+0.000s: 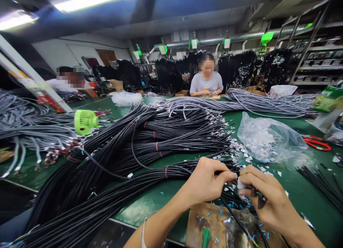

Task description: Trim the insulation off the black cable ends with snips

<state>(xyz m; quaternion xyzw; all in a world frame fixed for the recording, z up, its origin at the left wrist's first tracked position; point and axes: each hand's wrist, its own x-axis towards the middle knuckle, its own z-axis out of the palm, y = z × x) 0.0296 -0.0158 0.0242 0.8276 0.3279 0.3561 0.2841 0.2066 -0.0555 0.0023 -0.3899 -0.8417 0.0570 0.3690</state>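
Observation:
Near the front of the green table, my left hand [207, 180] is closed in a pinch over the ends of the black cables [171, 171]; what lies between its fingertips is too small to name. Just to its right, my right hand [264, 196] has its thumb and fingers pressed on a small white piece [241, 183]. The fingertips of both hands are close together. Below them a single black cable [233, 212] with coloured wires at its end runs over a worn brown block [199, 219]. Blue and white scraps are scattered around the hands.
Bundles of black cables with red ties fill the left and middle of the green table [139, 201]. Grey cables [254, 101] lie behind. A clear plastic bag [270, 137] and red cord [317, 142] are at right. A green fan [85, 122] stands left. Two people sit beyond.

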